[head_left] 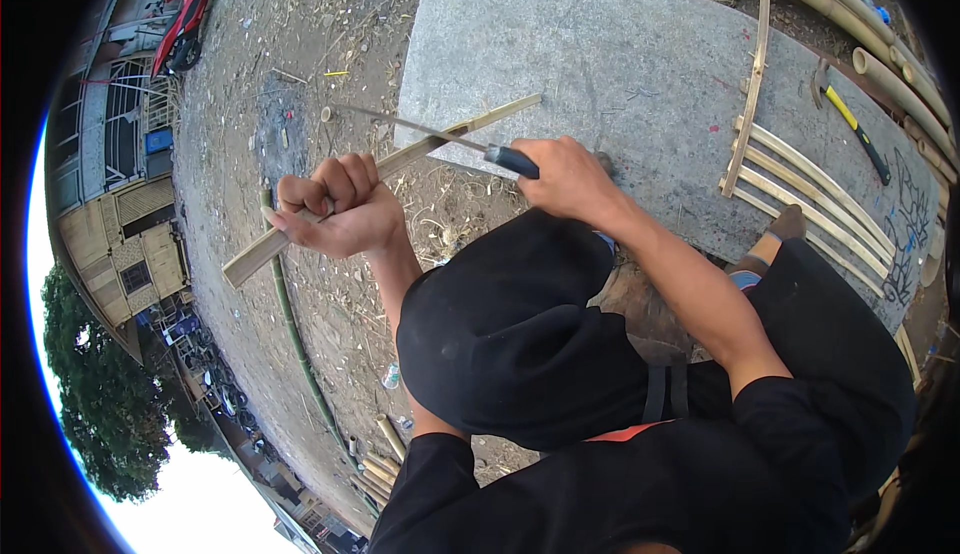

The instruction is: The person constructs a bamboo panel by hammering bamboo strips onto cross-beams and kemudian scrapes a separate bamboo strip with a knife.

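My left hand [340, 206] is closed in a fist around a split bamboo strip [253, 258], which slants up and right until its far end lies over the edge of a grey board [560, 44]. In my right hand [572, 179] is a knife [514, 161], gripped by its dark handle. Its long thin blade points left and crosses the strip beyond my left fist. Where they cross there is a dark patch on the strip; whether the blade cuts into it I cannot tell.
On the board's right side several pale bamboo strips [815, 216] fan out from a crosspiece [752, 84], near a hammer [855, 129] with a yellow and black handle. Bamboo poles [890, 72] lie beyond. My foot [786, 224] rests by the strips. A green pole [290, 319] lies left.
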The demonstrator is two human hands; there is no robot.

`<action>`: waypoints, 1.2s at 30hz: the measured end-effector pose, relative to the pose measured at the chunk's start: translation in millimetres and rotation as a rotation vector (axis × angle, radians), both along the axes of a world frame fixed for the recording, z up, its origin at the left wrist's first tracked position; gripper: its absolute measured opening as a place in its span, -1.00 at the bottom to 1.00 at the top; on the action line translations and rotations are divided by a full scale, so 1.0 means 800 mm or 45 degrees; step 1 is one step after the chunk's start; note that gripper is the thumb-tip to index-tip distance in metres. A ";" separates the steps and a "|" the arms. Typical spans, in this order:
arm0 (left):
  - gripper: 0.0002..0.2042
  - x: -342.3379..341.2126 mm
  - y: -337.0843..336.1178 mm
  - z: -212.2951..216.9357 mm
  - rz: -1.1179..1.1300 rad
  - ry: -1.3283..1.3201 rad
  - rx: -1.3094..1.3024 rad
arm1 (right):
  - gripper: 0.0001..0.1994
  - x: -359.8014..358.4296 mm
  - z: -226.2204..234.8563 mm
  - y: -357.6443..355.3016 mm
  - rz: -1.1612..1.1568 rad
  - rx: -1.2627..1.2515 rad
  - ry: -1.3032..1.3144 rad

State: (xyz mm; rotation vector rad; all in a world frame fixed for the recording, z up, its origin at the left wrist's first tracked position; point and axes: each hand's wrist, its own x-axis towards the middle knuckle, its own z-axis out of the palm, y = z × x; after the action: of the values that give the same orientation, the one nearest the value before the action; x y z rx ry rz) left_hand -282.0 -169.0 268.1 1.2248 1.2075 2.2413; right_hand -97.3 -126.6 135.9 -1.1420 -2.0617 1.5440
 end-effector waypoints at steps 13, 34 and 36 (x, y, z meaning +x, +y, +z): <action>-0.49 -0.019 0.015 0.013 0.026 0.034 -0.077 | -0.87 0.014 -0.059 0.023 -0.084 -0.013 -0.360; -0.50 -0.012 0.011 0.008 0.214 -0.058 -0.063 | -0.82 0.070 -0.119 0.042 -0.142 -0.006 -0.587; -0.50 -0.016 0.009 0.014 0.279 -0.060 -0.048 | -0.80 0.080 -0.093 0.062 -0.198 0.033 -0.567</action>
State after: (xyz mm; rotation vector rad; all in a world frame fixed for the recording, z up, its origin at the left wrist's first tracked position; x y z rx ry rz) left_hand -294.8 -162.0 279.1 1.0644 1.4193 2.3738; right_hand -33.0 -77.0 61.8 -1.7167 -2.1812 1.2713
